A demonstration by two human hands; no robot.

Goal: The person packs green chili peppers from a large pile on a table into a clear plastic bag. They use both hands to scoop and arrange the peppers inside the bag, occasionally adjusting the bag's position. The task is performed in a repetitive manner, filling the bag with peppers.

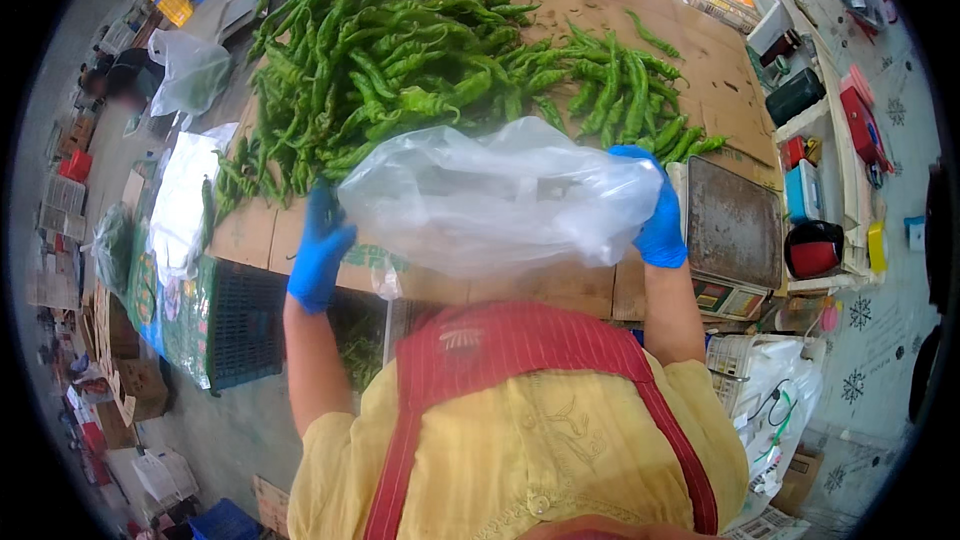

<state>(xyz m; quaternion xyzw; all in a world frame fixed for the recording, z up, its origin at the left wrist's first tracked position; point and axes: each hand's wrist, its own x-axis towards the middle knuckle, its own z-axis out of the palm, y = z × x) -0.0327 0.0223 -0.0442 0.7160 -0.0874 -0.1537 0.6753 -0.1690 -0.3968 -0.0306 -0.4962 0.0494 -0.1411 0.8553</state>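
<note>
a clear plastic bag [500,202], crumpled and lying sideways, is stretched between the two blue-gloved hands, just above the centre of the clock and in front of the chilies. the left hand [321,248], at nine o'clock, is spread, its thumb standing away from the upright fingers beside the bag's near-left end; whether the fingertips catch the film, i cannot tell. the right hand [655,208], at three o'clock, pinches the bag's other end, fingers curled over the film. a big heap of long green chilies [375,70] covers the cardboard-topped surface [722,75] from ten to twelve o'clock, with a thinner spread of them at one. further out at three sits a worn metal-topped box [735,215], just beside the right hand. a dark blue plastic crate [245,325] stands at eight, below the surface's edge.
</note>
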